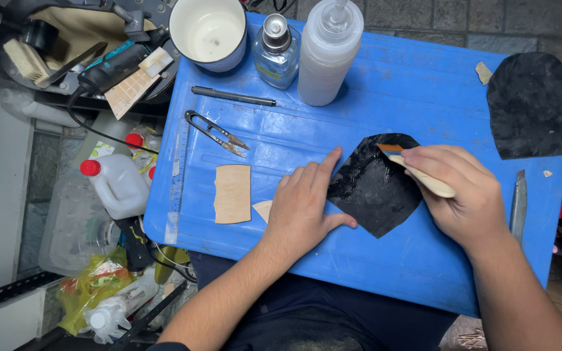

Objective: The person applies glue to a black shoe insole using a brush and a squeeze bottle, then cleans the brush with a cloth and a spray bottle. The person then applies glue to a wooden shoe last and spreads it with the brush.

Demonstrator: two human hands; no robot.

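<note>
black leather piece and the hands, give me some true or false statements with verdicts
1. The left hand lies flat beside the black piece, touching its edge. True.
2. The right hand holds scissors. False: it holds a wooden-handled brush against the black piece; the snips lie untouched.
3. A tan piece lies left of the left hand. True.
4. The cup stands on the black piece. False: it stands at the blue board's far corner.
5. A second black piece lies at the right. True.

Two black leather pieces, two bottles, one cup
</note>
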